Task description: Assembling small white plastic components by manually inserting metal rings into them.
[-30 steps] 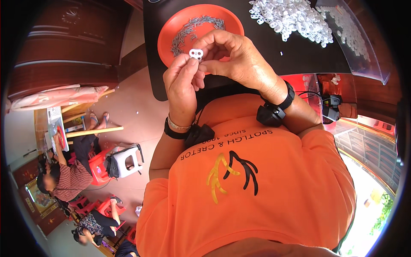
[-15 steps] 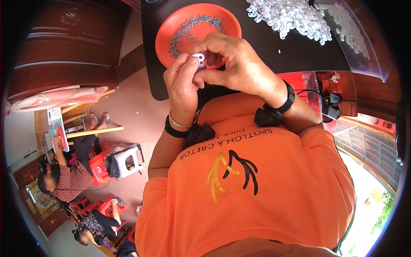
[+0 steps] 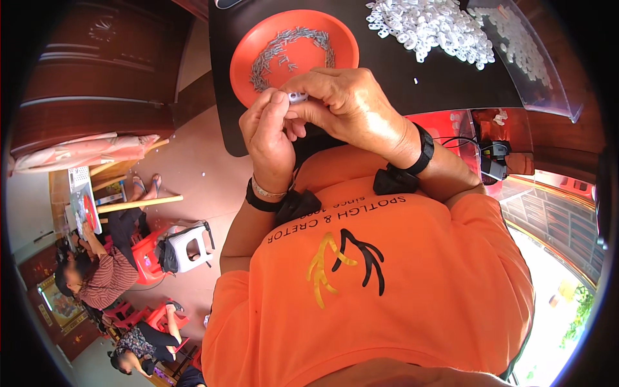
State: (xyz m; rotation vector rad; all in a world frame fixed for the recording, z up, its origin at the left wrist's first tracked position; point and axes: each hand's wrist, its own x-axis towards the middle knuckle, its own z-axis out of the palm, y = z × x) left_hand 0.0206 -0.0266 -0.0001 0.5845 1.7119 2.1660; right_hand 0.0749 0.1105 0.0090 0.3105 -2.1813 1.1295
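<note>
Between my two hands is a small white plastic piece [image 3: 297, 97] with holes in it, tilted so that it looks low and wide. My left hand [image 3: 267, 132] is closed, its thumb and fingertips pinching the piece's left end. From the other side, my right hand [image 3: 354, 106] closes its thumb and forefinger on the right end. Whether a metal pin is between those fingers cannot be seen. Just beyond the hands, a round orange-red basin [image 3: 242, 80] carries many short grey metal pins or screws [image 3: 302, 35], scattered in a ring.
A heap of similar white plastic pieces [image 3: 429, 29] lies on the dark table [image 3: 387, 87] at the far right. Beside it, a clear tray [image 3: 551, 97] holds more. One tiny white bit [image 3: 415, 81] lies apart. Two people [image 3: 106, 280] sit at the left near stools [image 3: 190, 248].
The white piece has turned from showing its holed face upright to lying flatter. My right fingers have come down around it, and both hands stay close together.
</note>
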